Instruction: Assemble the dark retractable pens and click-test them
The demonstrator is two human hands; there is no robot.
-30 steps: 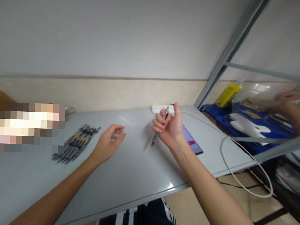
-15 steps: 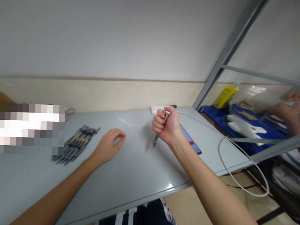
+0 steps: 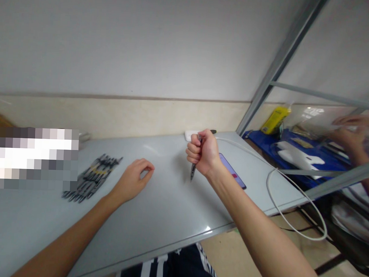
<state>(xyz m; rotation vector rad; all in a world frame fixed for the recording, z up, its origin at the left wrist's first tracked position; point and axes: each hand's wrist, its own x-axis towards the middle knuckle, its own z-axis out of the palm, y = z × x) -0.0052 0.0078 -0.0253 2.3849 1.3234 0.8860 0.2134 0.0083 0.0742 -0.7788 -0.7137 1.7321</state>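
A pen [image 3: 193, 170] is clamped in the curled fist of the right hand [image 3: 202, 152], its tip pointed down toward the grey table [image 3: 164, 210]; whether the table is touched by the tip cannot be told. The left hand [image 3: 134, 180] is held with thumb and fingertips brought together, between the pen and a row of pens [image 3: 90, 179] laid farther left. A phone [image 3: 238, 179] is partly covered by the right forearm. Behind the fist, a white box [image 3: 189, 135] is set near the wall [image 3: 137, 116].
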